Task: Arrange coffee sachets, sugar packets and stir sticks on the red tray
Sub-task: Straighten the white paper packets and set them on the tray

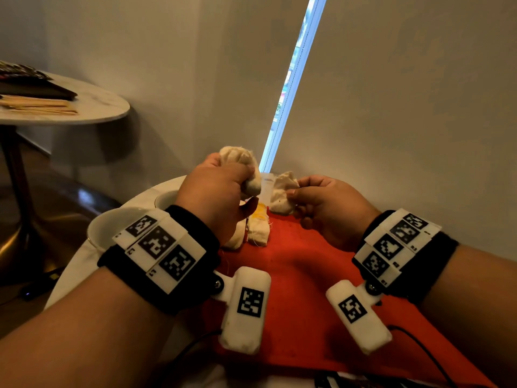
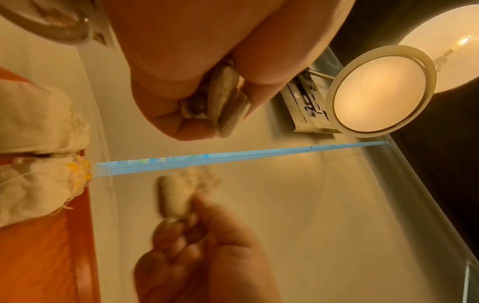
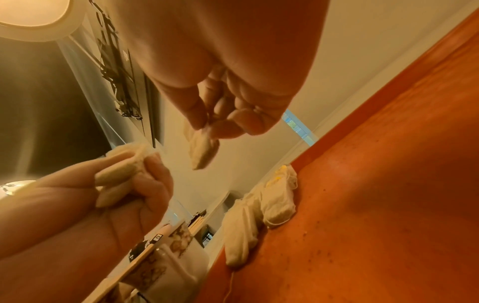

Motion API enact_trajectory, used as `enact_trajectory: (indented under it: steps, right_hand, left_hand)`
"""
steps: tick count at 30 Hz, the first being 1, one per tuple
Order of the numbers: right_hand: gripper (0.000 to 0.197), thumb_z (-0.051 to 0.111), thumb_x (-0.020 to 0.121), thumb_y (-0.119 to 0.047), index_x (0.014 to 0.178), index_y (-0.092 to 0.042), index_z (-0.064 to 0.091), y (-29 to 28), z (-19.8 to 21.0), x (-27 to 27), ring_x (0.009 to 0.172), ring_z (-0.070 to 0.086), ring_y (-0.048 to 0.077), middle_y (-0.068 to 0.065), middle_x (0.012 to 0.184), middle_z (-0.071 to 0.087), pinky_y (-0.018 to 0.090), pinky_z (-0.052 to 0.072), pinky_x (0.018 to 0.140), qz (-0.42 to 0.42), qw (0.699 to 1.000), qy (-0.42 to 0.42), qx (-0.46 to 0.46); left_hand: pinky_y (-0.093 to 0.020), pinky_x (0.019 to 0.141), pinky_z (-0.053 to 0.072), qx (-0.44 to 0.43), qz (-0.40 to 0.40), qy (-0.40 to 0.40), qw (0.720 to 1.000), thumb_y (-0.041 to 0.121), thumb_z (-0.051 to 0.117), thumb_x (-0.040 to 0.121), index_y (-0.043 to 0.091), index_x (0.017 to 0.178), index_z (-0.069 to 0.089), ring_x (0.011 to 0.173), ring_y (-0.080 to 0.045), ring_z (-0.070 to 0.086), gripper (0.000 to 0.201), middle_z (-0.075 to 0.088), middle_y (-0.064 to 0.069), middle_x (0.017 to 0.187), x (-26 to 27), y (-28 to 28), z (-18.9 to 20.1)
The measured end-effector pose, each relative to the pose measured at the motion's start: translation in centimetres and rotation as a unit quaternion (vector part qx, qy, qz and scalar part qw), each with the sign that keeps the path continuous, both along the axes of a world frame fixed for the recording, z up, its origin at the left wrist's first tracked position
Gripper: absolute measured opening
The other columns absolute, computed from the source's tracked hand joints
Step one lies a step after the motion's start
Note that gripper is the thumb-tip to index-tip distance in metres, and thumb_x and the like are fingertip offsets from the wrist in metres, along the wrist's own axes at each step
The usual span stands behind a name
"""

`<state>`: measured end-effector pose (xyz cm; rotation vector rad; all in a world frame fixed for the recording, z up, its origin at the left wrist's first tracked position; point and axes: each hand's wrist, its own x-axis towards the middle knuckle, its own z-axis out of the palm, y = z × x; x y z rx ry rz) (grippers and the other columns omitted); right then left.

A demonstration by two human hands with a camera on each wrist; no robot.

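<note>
Sachets: two (image 1: 257,228) lie side by side on the tray's far edge, frame centre.
Tray (image 1: 302,275): red, lower centre.
Left hand (image 1: 221,197): fist clenched round several sachets (image 1: 240,161).
Right hand (image 1: 327,208): pinches one sachet (image 1: 282,191).
Cups (image 1: 112,231): left of tray.

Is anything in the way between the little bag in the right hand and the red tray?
Nothing visible blocks it. The right hand pinches a little cloth bag above the far edge of the red tray. Two bags already lie there to its left, but the red beneath and nearer is bare.
</note>
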<state>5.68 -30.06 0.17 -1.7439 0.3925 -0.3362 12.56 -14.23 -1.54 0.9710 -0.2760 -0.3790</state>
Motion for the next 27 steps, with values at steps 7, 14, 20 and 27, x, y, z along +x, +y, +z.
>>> enact_trajectory:
  steps: [7,14,20,27]
  right_hand:
    - [0.017,0.055,0.088,0.008,0.093,-0.007,0.060,-0.3,-2.2,0.9,0.053,0.065,0.018,0.013,0.074,0.068,0.023,0.040,0.046,0.012,0.979,0.186,-0.089]
    - [0.008,0.057,0.093,0.002,0.093,-0.002,0.065,0.4,-3.9,2.5,0.075,0.064,0.030,0.019,0.084,0.065,0.040,0.052,0.070,0.028,0.957,0.267,-0.110]
    - [0.010,0.054,0.095,0.006,0.094,-0.002,0.060,0.4,-3.7,2.9,0.061,0.065,0.021,0.018,0.087,0.063,0.028,0.051,0.052,-0.015,0.965,0.254,-0.058]
    - [0.017,0.064,0.094,-0.004,0.109,0.002,0.062,0.2,-3.1,2.3,0.062,0.062,0.023,0.017,0.094,0.062,0.024,0.046,0.043,-0.056,0.979,0.185,-0.066]
  left_hand:
    - [-0.026,0.056,0.050,-0.044,0.049,-0.004,0.998,0.004,0.055,0.094,0.017,0.109,0.059,0.062,-0.014,0.057,0.020,0.059,-0.003,0.076,0.3,0.2,0.4]
    - [-0.028,0.057,0.049,-0.044,0.043,0.002,0.998,0.004,0.056,0.093,0.017,0.104,0.060,0.063,-0.016,0.055,0.018,0.058,-0.005,0.076,0.5,0.0,0.3]
    - [-0.028,0.057,0.049,-0.047,0.044,0.004,0.998,0.004,0.056,0.094,0.019,0.096,0.060,0.060,-0.015,0.057,0.015,0.061,0.001,0.064,0.6,-0.1,0.3]
    - [-0.029,0.059,0.052,-0.048,0.038,0.011,0.998,0.005,0.057,0.095,0.018,0.101,0.062,0.071,-0.018,0.057,0.015,0.060,-0.005,0.082,0.4,0.0,0.3]
